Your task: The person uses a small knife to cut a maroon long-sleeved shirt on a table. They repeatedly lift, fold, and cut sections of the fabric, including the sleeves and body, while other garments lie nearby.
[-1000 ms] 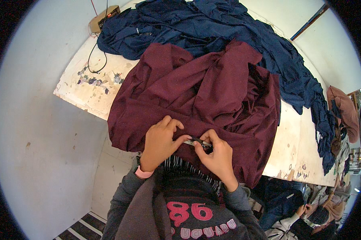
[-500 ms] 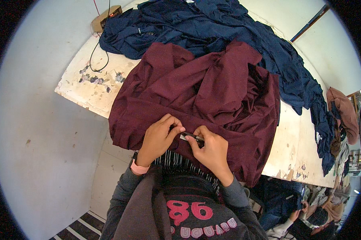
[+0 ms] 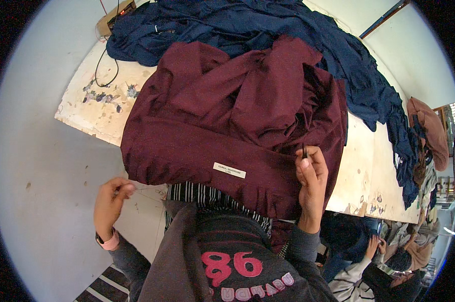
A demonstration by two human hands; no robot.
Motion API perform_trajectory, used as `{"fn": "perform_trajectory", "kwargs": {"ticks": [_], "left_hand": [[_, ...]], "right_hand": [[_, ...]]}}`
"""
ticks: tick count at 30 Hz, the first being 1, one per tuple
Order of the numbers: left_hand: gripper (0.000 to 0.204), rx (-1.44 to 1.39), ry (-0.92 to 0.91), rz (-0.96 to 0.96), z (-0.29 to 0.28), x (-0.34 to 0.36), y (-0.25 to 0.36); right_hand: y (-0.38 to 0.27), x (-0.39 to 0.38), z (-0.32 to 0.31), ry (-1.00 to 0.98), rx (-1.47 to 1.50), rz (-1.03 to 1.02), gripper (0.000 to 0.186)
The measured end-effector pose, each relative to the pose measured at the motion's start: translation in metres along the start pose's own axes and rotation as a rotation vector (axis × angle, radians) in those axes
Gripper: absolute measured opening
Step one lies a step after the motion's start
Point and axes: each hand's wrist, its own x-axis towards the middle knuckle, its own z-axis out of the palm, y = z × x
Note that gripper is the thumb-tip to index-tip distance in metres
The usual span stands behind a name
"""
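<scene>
A maroon garment (image 3: 187, 146) lies bunched on the table, its near edge hanging over my lap. A small white label (image 3: 229, 170) sits flat on its near band. My right hand (image 3: 313, 176), over the garment's right side, is closed round a small dark pointed tool (image 3: 304, 151); only its tip shows, so its exact kind is unclear. Off the garment's left edge, my left hand (image 3: 111, 201) is raised with thumb and fingers pinched. Faint thread-like lines run near its fingertips, but what it holds is too fine to make out.
A heap of navy cloth (image 3: 227, 25) covers the back and right of the pale worn table (image 3: 86, 110). A black cable (image 3: 97, 73) loops by a brown box (image 3: 114, 17) at the far left. Another person's hands (image 3: 373, 246) work at lower right, near piled fabrics.
My hands have parted from the middle of the near band: the left swung out left, the right moved right with the dark tool. The white label between them is now uncovered.
</scene>
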Motion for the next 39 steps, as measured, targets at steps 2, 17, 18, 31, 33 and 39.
{"fn": "perform_trajectory", "kwargs": {"ticks": [2, 17, 18, 31, 33, 39], "left_hand": [[0.014, 0.648, 0.319, 0.003, 0.015, -0.019, -0.06], [0.026, -0.045, 0.122, 0.772, 0.154, 0.049, 0.181], [0.024, -0.044, 0.101, 0.777, 0.16, 0.053, 0.18], [0.012, -0.761, 0.013, 0.334, 0.146, 0.089, 0.153], [0.009, -0.525, 0.064, 0.431, 0.139, 0.086, 0.156], [0.011, -0.074, 0.098, 0.662, 0.14, 0.077, 0.159]], "right_hand": [[-0.009, 0.0, -0.001, -0.045, -0.139, 0.011, 0.017], [-0.005, -0.033, 0.038, -0.041, -0.193, -0.033, 0.022], [-0.003, -0.035, 0.035, -0.038, -0.219, -0.029, 0.022], [0.014, -0.033, 0.031, -0.039, -0.387, 0.018, 0.022], [0.017, -0.031, 0.03, 0.009, -0.322, -0.005, 0.025], [0.025, -0.029, 0.031, -0.008, -0.396, -0.036, 0.025]]}}
